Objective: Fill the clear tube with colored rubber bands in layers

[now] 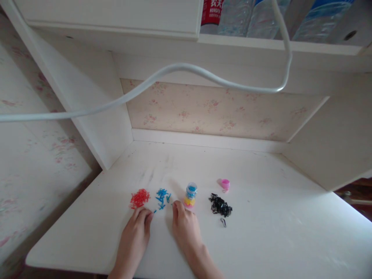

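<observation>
My left hand (136,228) rests on the white desk (276,232) with fingers flat, its fingertips just below a small pile of red bands (140,198). My right hand (184,226) lies beside it, fingers together and pointing at a pile of blue bands (162,197) and a small clear jar (190,195) filled with blue, yellow and pink bands. Neither hand holds anything I can see. A pile of black bands (220,205) sits to the right, with one loose black band (223,222) below it.
A pink lid (224,183) lies behind the black pile. A white cable (174,73) hangs across the view. Bottles (238,15) stand on the shelf above. White side panels wall in the desk at left and right.
</observation>
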Motion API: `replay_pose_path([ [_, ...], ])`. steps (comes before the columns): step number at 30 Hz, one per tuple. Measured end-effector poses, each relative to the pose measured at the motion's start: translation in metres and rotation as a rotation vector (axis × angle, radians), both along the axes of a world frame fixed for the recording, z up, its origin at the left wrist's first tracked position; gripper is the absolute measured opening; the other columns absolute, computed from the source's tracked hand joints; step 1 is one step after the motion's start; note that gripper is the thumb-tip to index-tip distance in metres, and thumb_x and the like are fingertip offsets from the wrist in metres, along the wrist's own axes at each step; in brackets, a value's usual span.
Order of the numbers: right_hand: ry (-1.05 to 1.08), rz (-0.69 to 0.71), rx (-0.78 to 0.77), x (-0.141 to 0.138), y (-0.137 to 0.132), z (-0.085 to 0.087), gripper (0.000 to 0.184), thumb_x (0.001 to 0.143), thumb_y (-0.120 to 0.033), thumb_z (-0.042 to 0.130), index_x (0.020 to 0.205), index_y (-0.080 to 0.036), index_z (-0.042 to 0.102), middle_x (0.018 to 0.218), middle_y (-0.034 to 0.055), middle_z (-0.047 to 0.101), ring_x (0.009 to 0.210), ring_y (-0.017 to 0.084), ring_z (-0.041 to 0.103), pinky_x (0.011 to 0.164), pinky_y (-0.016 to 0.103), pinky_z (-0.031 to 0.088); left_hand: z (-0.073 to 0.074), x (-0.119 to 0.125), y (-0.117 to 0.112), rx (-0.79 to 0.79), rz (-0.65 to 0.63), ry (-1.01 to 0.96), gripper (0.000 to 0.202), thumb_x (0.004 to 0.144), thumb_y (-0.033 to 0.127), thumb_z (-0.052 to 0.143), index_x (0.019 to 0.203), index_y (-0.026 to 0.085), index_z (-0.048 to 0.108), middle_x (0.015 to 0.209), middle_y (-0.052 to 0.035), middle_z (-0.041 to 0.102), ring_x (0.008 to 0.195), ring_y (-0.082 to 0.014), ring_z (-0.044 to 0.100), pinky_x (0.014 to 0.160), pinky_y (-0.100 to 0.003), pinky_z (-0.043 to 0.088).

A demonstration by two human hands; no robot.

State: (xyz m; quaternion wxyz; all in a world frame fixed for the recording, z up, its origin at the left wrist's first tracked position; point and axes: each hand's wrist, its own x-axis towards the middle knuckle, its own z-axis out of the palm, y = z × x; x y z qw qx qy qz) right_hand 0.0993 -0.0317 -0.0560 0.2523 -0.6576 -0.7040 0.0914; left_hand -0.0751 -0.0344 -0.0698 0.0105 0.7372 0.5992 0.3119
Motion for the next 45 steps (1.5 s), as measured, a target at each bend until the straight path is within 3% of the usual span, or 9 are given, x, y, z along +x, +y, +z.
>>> replay_pose_path([
  [6, 0.312, 0.047, 0.097, 0.025, -0.021, 0.012, 0.037, 0.099, -0.036, 0.031, 0.100, -0.020, 0.064, 0.070, 0.0030, 0.069, 0.055, 0.013, 0.064, 0.051, 0.018, 0.038, 0.000, 0.001, 0.000, -0.037, 0.044, -0.011, 0.026, 0.096, 0.035, 0.035, 0.094, 0.022, 0.058, 0.093, -0.0045, 0.066, 0.087, -0.0201, 0.066, 0.075, -0.032, 0.053],
  [10, 0.592, -0.149, 0.091, 0.047, -0.020, 0.040, 0.039, 0.093, -0.048, 0.043, 0.094, -0.017, 0.067, 0.051, -0.0036, 0.052, 0.042, 0.009, 0.044, 0.042, 0.018, 0.028, 0.000, 0.003, 0.001, -0.044, 0.107, 0.001, 0.029, 0.096, 0.037, 0.034, 0.091, 0.021, 0.058, 0.092, -0.0048, 0.067, 0.087, -0.0210, 0.067, 0.077, -0.033, 0.053],
  [13, 0.767, -0.224, 0.099, 0.061, -0.009, 0.059, 0.042, 0.089, -0.053, 0.048, 0.095, -0.016, 0.066, 0.051, -0.0057, 0.044, 0.043, 0.008, 0.034, 0.040, 0.019, 0.022, -0.001, 0.003, 0.001, -0.036, 0.129, 0.024, 0.032, 0.096, 0.038, 0.032, 0.089, 0.021, 0.058, 0.090, -0.0056, 0.068, 0.086, -0.0217, 0.067, 0.075, -0.034, 0.052],
  [17, 0.731, -0.222, 0.125, 0.067, 0.006, 0.070, 0.042, 0.087, -0.054, 0.049, 0.094, -0.016, 0.068, 0.052, -0.0049, 0.046, 0.045, 0.008, 0.034, 0.043, 0.020, 0.025, -0.001, 0.003, 0.001, -0.020, 0.138, 0.067, 0.034, 0.097, 0.038, 0.029, 0.086, 0.021, 0.056, 0.087, -0.0057, 0.068, 0.082, -0.0211, 0.067, 0.072, -0.033, 0.052],
  [25, 0.561, -0.144, 0.145, 0.064, 0.014, 0.075, 0.037, 0.088, -0.047, 0.050, 0.090, -0.018, 0.074, 0.052, -0.0032, 0.052, 0.048, 0.010, 0.043, 0.049, 0.020, 0.032, -0.003, 0.002, 0.002, -0.023, 0.107, 0.071, 0.033, 0.096, 0.038, 0.032, 0.084, 0.021, 0.057, 0.083, -0.0045, 0.067, 0.080, -0.0199, 0.067, 0.071, -0.032, 0.052],
  [30, 0.656, -0.220, 0.171, 0.076, 0.006, 0.064, 0.039, 0.087, -0.050, 0.053, 0.093, -0.016, 0.073, 0.058, -0.0020, 0.055, 0.048, 0.009, 0.040, 0.047, 0.020, 0.031, 0.003, 0.003, 0.000, -0.062, 0.119, -0.018, 0.030, 0.095, 0.040, 0.035, 0.086, 0.021, 0.056, 0.087, -0.0043, 0.067, 0.081, -0.0198, 0.066, 0.070, -0.031, 0.052],
  [37, 0.740, -0.187, -0.034, 0.081, -0.026, 0.009, 0.042, 0.087, -0.052, 0.051, 0.091, -0.015, 0.071, 0.067, 0.0022, 0.062, 0.055, 0.012, 0.046, 0.049, 0.021, 0.032, 0.012, 0.010, 0.001, -0.021, 0.028, -0.270, 0.026, 0.092, 0.042, 0.045, 0.088, 0.021, 0.060, 0.090, -0.0046, 0.067, 0.077, -0.0173, 0.065, 0.068, -0.028, 0.052],
  [40, 0.696, -0.131, -0.089, 0.076, -0.037, -0.003, 0.042, 0.089, -0.050, 0.049, 0.090, -0.015, 0.072, 0.060, 0.0004, 0.057, 0.051, 0.011, 0.043, 0.047, 0.021, 0.029, 0.032, 0.030, 0.003, -0.017, -0.043, -0.359, 0.024, 0.091, 0.040, 0.049, 0.087, 0.020, 0.062, 0.090, -0.0055, 0.067, 0.081, -0.0172, 0.065, 0.069, -0.026, 0.051],
  [45, 0.662, -0.063, -0.108, 0.073, -0.042, -0.002, 0.041, 0.090, -0.048, 0.046, 0.087, -0.016, 0.071, 0.056, -0.0015, 0.053, 0.047, 0.009, 0.039, 0.046, 0.021, 0.025, 0.077, 0.074, 0.015, -0.027, -0.147, -0.453, 0.021, 0.092, 0.035, 0.049, 0.091, 0.019, 0.063, 0.094, -0.0052, 0.065, 0.079, -0.0142, 0.062, 0.065, -0.023, 0.050],
])
